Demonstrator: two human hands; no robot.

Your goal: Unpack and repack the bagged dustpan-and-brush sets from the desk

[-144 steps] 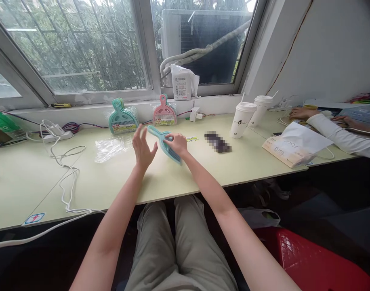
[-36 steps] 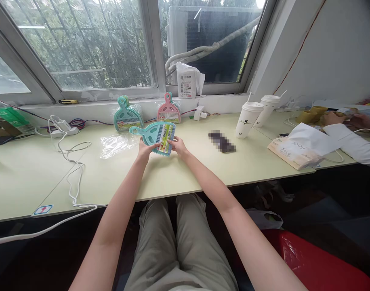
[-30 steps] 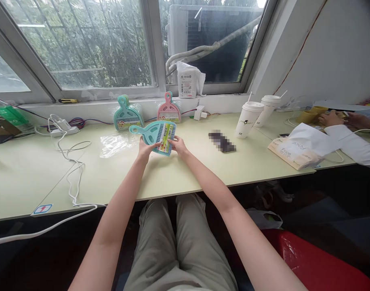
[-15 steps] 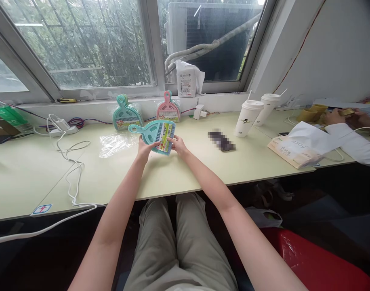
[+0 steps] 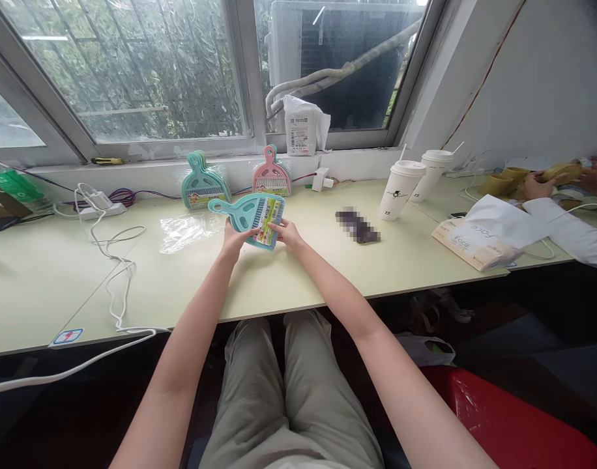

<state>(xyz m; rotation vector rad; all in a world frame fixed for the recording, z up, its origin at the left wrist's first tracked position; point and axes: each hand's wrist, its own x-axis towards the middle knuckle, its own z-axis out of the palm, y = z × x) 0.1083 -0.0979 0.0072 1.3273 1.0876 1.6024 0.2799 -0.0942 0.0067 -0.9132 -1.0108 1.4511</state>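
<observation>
Dustpan (image 5: 240,213) at 12 o'clock, over the table (image 5: 289,290). Just changed: left hand (image 5: 234,240) joins the right hand (image 5: 289,236), both gripping it; label (image 5: 268,220) now lies across the brush (image 5: 281,207), so pieces look together. Room toward 6 o'clock, until table edge; plastic wrap (image 5: 185,233) at 9, dark blurred item (image 5: 358,227) at 3.
</observation>
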